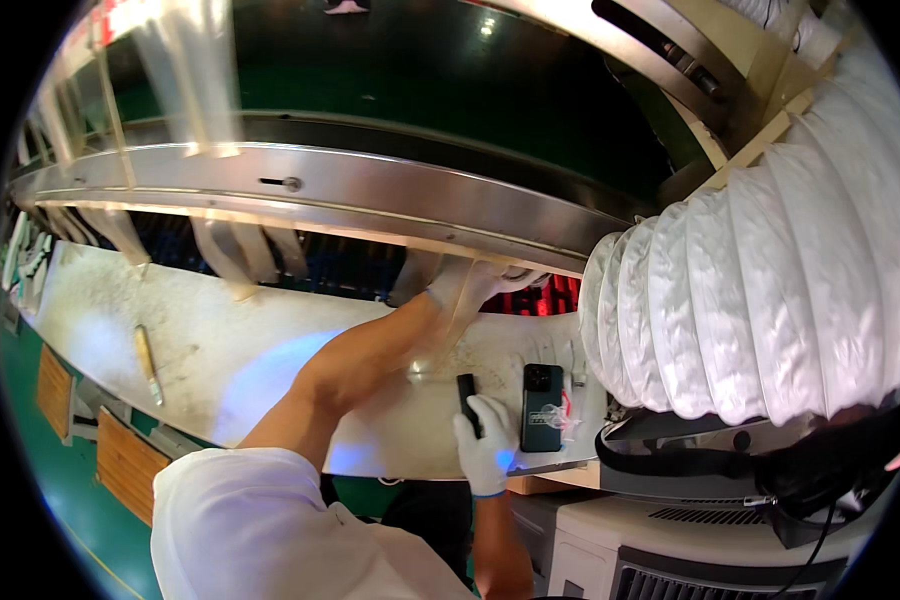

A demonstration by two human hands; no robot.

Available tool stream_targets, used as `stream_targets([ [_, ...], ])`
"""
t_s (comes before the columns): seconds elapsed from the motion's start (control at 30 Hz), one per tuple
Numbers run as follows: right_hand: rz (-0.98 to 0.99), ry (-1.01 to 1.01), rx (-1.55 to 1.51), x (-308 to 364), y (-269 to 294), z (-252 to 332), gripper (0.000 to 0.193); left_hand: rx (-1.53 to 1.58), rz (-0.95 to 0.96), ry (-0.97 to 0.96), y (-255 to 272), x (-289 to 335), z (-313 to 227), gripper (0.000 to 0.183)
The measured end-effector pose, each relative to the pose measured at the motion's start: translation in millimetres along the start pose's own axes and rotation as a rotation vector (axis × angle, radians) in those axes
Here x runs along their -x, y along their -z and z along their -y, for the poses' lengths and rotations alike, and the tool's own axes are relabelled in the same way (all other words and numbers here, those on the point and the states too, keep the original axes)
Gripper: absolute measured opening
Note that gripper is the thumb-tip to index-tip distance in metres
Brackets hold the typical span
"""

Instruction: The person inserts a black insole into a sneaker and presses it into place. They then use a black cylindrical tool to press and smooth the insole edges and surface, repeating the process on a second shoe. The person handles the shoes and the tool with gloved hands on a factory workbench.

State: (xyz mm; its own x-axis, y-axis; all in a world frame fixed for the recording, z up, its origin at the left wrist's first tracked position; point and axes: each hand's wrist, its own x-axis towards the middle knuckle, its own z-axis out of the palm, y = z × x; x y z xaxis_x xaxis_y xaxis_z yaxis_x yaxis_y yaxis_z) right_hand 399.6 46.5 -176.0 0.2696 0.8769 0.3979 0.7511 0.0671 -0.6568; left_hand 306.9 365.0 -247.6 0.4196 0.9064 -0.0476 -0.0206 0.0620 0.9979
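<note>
My left arm stretches over the pale worktop. My gloved left hand reaches under the metal rail of the machine, among clear plastic strips. The rail and strips partly hide its fingers, beside a slot with red-lit bars. Near the front edge, my white-gloved right hand is closed around a short black stick, perhaps a small flashlight. Just right of that hand lies a dark phone with a clear and red strap on it.
A wooden-handled tool lies on the worktop's left. Clear strips hang below the rail. A large white ribbed duct fills the right side, above a black bag and a grey-white appliance. Wooden-topped stools stand at lower left.
</note>
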Motion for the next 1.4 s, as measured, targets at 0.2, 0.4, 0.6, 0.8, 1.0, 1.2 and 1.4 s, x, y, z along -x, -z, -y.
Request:
stream_targets([
  [0.2,0.010,-0.028,-0.071,10.0,-21.4,-26.1,0.042,0.539,0.024,0.100,134.8,138.9,-45.9,0.046],
  [0.4,0.003,-0.025,-0.044,12.2,-18.1,-24.0,0.042,-0.055,-0.168,-0.113,191.2,342.8,-159.0,0.058],
  [0.6,0.058,-0.084,-0.078,10.5,-16.3,-16.1,0.041,-1.303,-0.073,-0.233,119.1,455.1,-145.1,0.043],
  [0.8,0.213,0.067,-0.009,0.1,-6.4,-30.5,0.049,-1.194,0.054,-0.437,112.2,412.5,-207.8,0.059],
  [1.0,0.109,0.045,0.002,13.0,-14.3,-42.1,0.040,-0.933,-0.014,-1.011,34.1,184.8,-342.0,0.041],
  [1.2,0.123,0.062,0.012,17.1,-33.3,-41.5,0.042,-1.224,0.002,-0.749,-64.8,-58.7,-383.2,0.033],
  [1.4,0.121,0.088,0.062,15.0,-23.3,-28.5,0.041,-1.655,0.212,-0.589,-157.1,-147.7,-394.8,0.032],
])
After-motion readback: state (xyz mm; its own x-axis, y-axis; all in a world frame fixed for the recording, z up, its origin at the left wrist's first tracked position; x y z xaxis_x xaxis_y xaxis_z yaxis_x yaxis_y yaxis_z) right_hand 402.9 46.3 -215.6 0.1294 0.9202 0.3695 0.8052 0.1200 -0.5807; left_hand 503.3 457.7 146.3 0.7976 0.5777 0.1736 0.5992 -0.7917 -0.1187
